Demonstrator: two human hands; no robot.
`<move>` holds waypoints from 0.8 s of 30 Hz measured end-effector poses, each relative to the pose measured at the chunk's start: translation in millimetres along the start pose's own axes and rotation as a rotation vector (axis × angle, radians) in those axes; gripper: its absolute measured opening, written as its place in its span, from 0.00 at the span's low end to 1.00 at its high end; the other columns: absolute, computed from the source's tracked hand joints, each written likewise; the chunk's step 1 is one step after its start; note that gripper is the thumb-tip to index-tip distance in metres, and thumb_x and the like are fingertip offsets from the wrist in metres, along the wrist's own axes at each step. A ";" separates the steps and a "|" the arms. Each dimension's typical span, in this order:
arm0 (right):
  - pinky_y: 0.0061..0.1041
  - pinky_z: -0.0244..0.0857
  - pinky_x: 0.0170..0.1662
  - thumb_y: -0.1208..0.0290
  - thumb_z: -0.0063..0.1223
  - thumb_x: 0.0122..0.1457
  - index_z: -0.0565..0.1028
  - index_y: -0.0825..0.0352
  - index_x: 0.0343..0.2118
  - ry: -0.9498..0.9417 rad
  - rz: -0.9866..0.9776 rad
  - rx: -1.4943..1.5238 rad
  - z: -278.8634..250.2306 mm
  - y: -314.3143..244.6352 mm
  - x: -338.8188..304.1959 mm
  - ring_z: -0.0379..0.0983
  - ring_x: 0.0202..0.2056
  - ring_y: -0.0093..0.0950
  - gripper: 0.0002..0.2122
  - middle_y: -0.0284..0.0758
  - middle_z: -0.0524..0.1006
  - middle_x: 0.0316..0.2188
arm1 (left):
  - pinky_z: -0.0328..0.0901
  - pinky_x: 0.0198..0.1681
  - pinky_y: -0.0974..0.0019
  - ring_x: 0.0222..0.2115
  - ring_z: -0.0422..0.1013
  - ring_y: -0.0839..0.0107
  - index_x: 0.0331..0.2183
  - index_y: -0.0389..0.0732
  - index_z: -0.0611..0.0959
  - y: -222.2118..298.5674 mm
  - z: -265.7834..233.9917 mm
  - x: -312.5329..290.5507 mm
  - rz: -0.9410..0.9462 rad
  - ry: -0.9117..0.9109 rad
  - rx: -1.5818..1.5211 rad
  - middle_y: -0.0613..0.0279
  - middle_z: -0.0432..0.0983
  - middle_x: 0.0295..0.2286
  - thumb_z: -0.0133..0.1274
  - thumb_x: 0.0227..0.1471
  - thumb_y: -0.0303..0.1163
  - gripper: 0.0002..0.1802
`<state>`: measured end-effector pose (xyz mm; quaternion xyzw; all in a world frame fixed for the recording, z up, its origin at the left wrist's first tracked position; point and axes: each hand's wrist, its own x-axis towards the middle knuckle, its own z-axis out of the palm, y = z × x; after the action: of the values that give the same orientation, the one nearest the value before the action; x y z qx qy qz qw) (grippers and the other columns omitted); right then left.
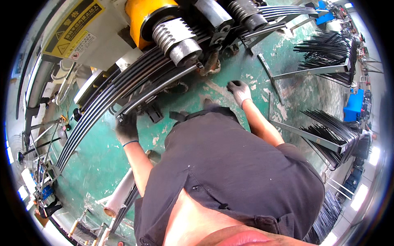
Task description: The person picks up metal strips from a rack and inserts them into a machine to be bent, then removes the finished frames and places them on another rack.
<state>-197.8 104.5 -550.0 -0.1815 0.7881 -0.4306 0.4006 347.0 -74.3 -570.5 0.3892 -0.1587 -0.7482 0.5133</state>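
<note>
My left hand (127,130), in a grey glove with dark fingers, is closed at the near end of a long metal rod (154,91) on the machine's front. Part of its grip is hidden. Several thin black bars (107,94) run side by side beyond that rod, curving across the view. They pass under a threaded metal shaft (175,39) with a yellow housing (144,18) behind it. Away from the machine, my right hand (239,92) hangs over the green floor, its gloved fingers curled in and nothing visible in them.
Two metal racks with bundles of bent black rods, a far bundle (326,53) and a nearer bundle (328,133), stand at the right. A blue bin (353,105) is beyond them. A warning sign (74,30) marks the machine's left panel. A pale roll (120,197) lies at lower left.
</note>
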 end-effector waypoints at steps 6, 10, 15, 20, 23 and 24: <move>0.26 0.69 0.49 0.64 0.58 0.65 0.79 0.74 0.49 -0.110 -0.472 0.209 49.7 -161.1 -33.7 0.77 0.42 0.26 0.17 0.39 0.83 0.41 | 0.51 0.69 0.42 0.63 0.62 0.52 0.61 0.36 0.71 53.0 128.3 -60.6 0.274 0.365 -0.191 0.47 0.69 0.61 0.38 0.69 0.54 0.34; 0.26 0.68 0.47 0.61 0.58 0.66 0.79 0.73 0.50 -0.160 -0.325 0.445 62.7 -189.2 -44.3 0.74 0.41 0.23 0.18 0.36 0.82 0.41 | 0.49 0.71 0.45 0.65 0.60 0.51 0.63 0.33 0.70 91.6 87.8 -53.8 0.254 -0.494 -0.265 0.46 0.66 0.63 0.36 0.71 0.48 0.32; 0.25 0.67 0.43 0.60 0.55 0.68 0.78 0.72 0.50 -0.214 -0.233 0.650 78.5 -197.6 -45.6 0.72 0.36 0.23 0.18 0.33 0.80 0.38 | 0.54 0.69 0.41 0.60 0.65 0.47 0.59 0.29 0.73 104.4 131.6 -65.2 0.469 -0.206 -0.429 0.42 0.71 0.58 0.42 0.68 0.40 0.27; 0.27 0.67 0.42 0.57 0.54 0.67 0.78 0.73 0.49 -0.229 -0.323 0.576 76.0 -216.0 -59.8 0.71 0.38 0.23 0.21 0.33 0.80 0.40 | 0.55 0.69 0.46 0.59 0.66 0.50 0.57 0.27 0.73 132.0 215.9 -102.6 0.723 -0.079 -0.034 0.39 0.69 0.59 0.53 0.66 0.39 0.28; 0.28 0.66 0.45 0.51 0.56 0.66 0.77 0.74 0.51 -0.354 -0.200 0.767 82.1 -226.3 -54.8 0.71 0.41 0.25 0.25 0.37 0.79 0.42 | 0.58 0.67 0.52 0.59 0.67 0.52 0.59 0.23 0.70 169.7 262.0 -118.6 0.782 0.021 0.142 0.38 0.68 0.59 0.45 0.70 0.41 0.30; 0.31 0.69 0.44 0.53 0.56 0.66 0.76 0.72 0.52 -0.367 -0.143 0.815 86.0 -227.4 -51.9 0.73 0.42 0.27 0.24 0.37 0.79 0.43 | 0.59 0.67 0.53 0.59 0.68 0.52 0.59 0.22 0.69 185.9 267.1 -120.8 0.764 0.036 0.129 0.38 0.69 0.59 0.42 0.71 0.41 0.30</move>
<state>-111.6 -36.6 -364.4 -0.1365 0.4555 -0.6931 0.5418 288.3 -88.5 -228.7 0.3463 -0.3300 -0.4846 0.7323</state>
